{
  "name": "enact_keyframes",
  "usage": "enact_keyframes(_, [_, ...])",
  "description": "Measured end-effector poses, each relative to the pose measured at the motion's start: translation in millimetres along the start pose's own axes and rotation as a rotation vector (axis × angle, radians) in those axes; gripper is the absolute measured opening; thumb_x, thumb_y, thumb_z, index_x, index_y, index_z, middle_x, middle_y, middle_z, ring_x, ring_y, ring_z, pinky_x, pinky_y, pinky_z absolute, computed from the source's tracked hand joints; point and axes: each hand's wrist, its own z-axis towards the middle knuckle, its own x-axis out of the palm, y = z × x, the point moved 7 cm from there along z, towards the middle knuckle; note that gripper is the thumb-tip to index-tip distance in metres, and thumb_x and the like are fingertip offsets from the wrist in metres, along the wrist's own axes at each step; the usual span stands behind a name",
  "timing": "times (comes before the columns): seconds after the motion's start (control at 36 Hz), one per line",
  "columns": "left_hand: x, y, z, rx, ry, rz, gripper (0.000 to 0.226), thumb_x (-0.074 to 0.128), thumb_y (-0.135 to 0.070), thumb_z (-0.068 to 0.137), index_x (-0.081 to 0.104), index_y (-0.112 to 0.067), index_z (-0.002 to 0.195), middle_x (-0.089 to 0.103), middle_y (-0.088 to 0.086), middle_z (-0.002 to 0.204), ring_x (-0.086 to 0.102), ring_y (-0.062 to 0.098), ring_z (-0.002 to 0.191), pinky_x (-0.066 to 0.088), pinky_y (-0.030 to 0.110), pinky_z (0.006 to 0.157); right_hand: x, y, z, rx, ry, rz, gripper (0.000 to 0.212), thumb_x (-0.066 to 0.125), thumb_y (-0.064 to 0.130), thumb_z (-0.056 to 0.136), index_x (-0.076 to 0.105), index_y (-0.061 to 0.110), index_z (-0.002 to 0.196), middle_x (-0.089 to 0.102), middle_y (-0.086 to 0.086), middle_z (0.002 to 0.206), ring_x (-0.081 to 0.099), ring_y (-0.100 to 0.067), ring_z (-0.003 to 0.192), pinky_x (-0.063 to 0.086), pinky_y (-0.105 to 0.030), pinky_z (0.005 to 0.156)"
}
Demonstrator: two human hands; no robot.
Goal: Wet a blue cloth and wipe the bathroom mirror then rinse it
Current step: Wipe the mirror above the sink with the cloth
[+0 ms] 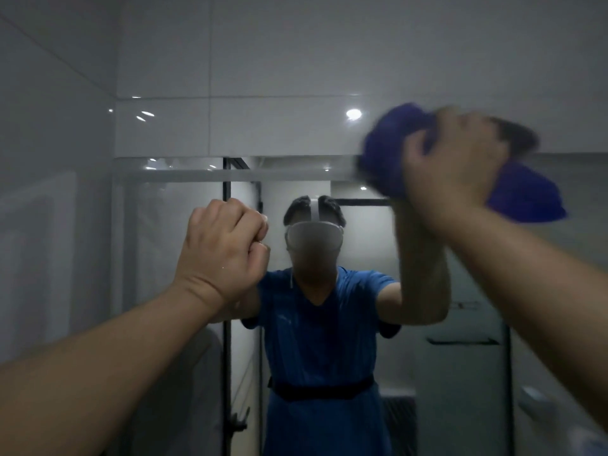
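The bathroom mirror (184, 251) fills the lower half of the view, its top edge running across the middle. My right hand (454, 162) grips a bunched blue cloth (391, 149) and presses it against the mirror's top edge at the upper right; the hand and cloth are motion-blurred. More of the cloth hangs out below the hand at the right. My left hand (223, 248) is raised as a closed fist against the glass left of centre, with nothing in it. The mirror reflects a person in a blue shirt wearing a headset, both arms raised.
White glossy wall tiles (263, 77) rise above the mirror and along the left side. The reflection shows a black-framed glass shower door (227, 340) and a frosted panel at the right.
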Motion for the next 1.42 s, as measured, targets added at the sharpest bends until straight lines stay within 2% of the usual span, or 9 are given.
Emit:
enact_keyframes(0.17, [-6,-2,1,0.0,0.077,-0.025,0.015,0.056,-0.02,0.082,0.047,-0.023,0.093,0.047,0.005,0.094,0.043,0.027,0.084,0.038,0.044,0.076,-7,99,-158,-0.545,0.168,0.302,0.044,0.069,0.043,0.085,0.071,0.017,0.12,0.061,-0.016,0.106,0.053,-0.035,0.093,0.041,-0.046,0.081])
enact_keyframes(0.33, [-6,-1,1,0.029,0.089,-0.051,0.005,0.051,-0.023,0.086,0.052,-0.019,0.084,0.047,0.003,0.09,0.042,0.024,0.081,0.034,0.042,0.075,-4,43,-292,-0.858,0.271,0.542,0.023,0.07,0.04,0.096,0.069,0.024,0.113,0.05,-0.001,0.101,0.052,-0.023,0.089,0.041,-0.036,0.092])
enact_keyframes(0.39, [-6,-1,2,0.026,0.087,-0.046,0.007,0.05,-0.025,0.087,0.051,-0.02,0.083,0.046,0.002,0.089,0.038,0.022,0.081,0.033,0.043,0.074,-6,-4,-290,-0.796,0.271,0.548,0.012,0.07,0.041,0.099,0.069,0.032,0.106,0.049,0.007,0.097,0.055,-0.015,0.086,0.043,-0.029,0.091])
enact_keyframes(0.5, [3,5,2,-0.041,0.153,-0.012,0.024,0.047,-0.028,0.085,0.06,-0.01,0.076,0.053,0.011,0.083,0.05,0.034,0.074,0.042,0.052,0.069,-19,-105,-218,-0.791,0.271,0.374,0.039,0.074,0.037,0.087,0.065,0.023,0.122,0.051,-0.003,0.101,0.055,-0.026,0.086,0.044,-0.036,0.083])
enact_keyframes(0.67, [4,1,6,-0.125,0.227,0.154,0.033,0.044,-0.032,0.082,0.065,-0.007,0.077,0.051,0.01,0.079,0.048,0.034,0.07,0.042,0.051,0.064,-39,-211,-35,-0.273,0.147,0.101,0.048,0.055,0.034,0.085,0.065,0.007,0.123,0.064,-0.02,0.11,0.063,-0.044,0.1,0.053,-0.059,0.095])
enact_keyframes(0.83, [6,-30,31,-0.18,0.27,0.18,0.026,0.047,-0.031,0.072,0.059,-0.009,0.077,0.052,0.014,0.086,0.049,0.037,0.078,0.037,0.05,0.07,-33,-185,65,0.157,-0.018,-0.008,0.041,0.051,0.041,0.097,0.064,0.011,0.121,0.066,-0.023,0.118,0.062,-0.046,0.11,0.05,-0.055,0.094])
enact_keyframes(1.06, [28,-142,122,-0.156,0.114,-0.018,0.033,0.054,-0.028,0.083,0.066,-0.016,0.112,0.059,0.011,0.116,0.052,0.035,0.107,0.041,0.052,0.093,-19,-60,-32,-0.217,0.117,0.233,0.045,0.06,0.038,0.085,0.073,0.017,0.122,0.066,-0.012,0.108,0.06,-0.035,0.095,0.04,-0.043,0.082])
enact_keyframes(1.17, [58,-178,142,-0.168,0.149,-0.102,0.042,0.059,-0.024,0.089,0.063,-0.019,0.13,0.058,0.007,0.132,0.051,0.031,0.12,0.038,0.049,0.105,-25,-79,-58,-0.272,0.129,0.365,0.039,0.079,0.03,0.079,0.078,0.012,0.114,0.068,-0.014,0.101,0.064,-0.037,0.092,0.046,-0.045,0.082])
enact_keyframes(1.42, [79,-199,133,-0.051,0.216,-0.019,0.057,0.047,-0.028,0.095,0.061,-0.013,0.148,0.056,0.016,0.149,0.048,0.042,0.137,0.03,0.051,0.122,-40,-191,-81,-0.428,0.139,0.303,0.04,0.066,0.037,0.079,0.075,0.017,0.112,0.065,-0.006,0.098,0.061,-0.029,0.091,0.042,-0.041,0.083])
